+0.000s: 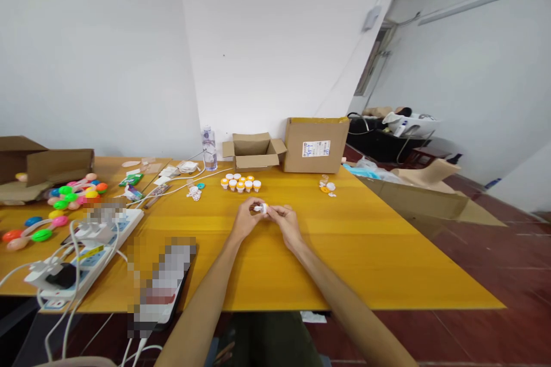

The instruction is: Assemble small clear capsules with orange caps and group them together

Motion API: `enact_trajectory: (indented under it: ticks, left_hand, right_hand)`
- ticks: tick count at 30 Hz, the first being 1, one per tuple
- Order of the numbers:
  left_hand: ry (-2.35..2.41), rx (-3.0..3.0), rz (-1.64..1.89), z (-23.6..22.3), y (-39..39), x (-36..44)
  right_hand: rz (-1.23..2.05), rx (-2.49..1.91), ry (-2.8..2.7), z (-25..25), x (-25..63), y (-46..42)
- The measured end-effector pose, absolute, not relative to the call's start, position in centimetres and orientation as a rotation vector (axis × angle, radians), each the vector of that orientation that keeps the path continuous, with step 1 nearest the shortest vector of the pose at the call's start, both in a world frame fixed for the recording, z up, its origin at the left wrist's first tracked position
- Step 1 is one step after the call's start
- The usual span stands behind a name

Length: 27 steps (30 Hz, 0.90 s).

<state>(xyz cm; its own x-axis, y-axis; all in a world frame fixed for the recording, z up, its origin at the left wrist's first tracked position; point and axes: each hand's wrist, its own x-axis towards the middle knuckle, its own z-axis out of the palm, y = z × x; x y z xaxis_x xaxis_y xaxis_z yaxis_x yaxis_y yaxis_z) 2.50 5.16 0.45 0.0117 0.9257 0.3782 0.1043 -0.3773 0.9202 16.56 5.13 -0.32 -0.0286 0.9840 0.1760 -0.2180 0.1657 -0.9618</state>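
Note:
My left hand [246, 219] and my right hand [284, 222] meet above the middle of the yellow table [344, 252]. Both pinch one small white plastic piece [260, 207] between their fingertips. Just beyond them stands a cluster of several small white-and-orange cups [240, 183]. A few loose white and orange parts [328, 187] lie to the right of it, and a small white part with a teal ring [196, 190] lies to the left.
Two cardboard boxes [253, 151] [315, 144] and a clear bottle [209, 149] stand at the far edge. At left are a white power strip [92, 252] with plugs and cables, coloured plastic toys [73, 192] and another box [38, 166]. Flattened cardboard [430, 198] lies off the right side.

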Motion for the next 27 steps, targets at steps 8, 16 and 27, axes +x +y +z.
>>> enact_trajectory:
  ticks: [8,16,27]
  left_hand:
    - [1.080,1.580,1.439,0.50,5.12,2.46]
    - [1.078,1.629,1.437,0.82,4.84,2.42]
    - [1.077,1.700,1.435,1.19,4.51,2.46]
  right_hand:
    - [1.241,-0.898,-1.166,-0.29,16.66,5.20]
    - [1.248,-0.918,-1.166,0.14,16.66,4.98]
    - [1.312,-0.921,-1.149,0.00,16.88,5.27]
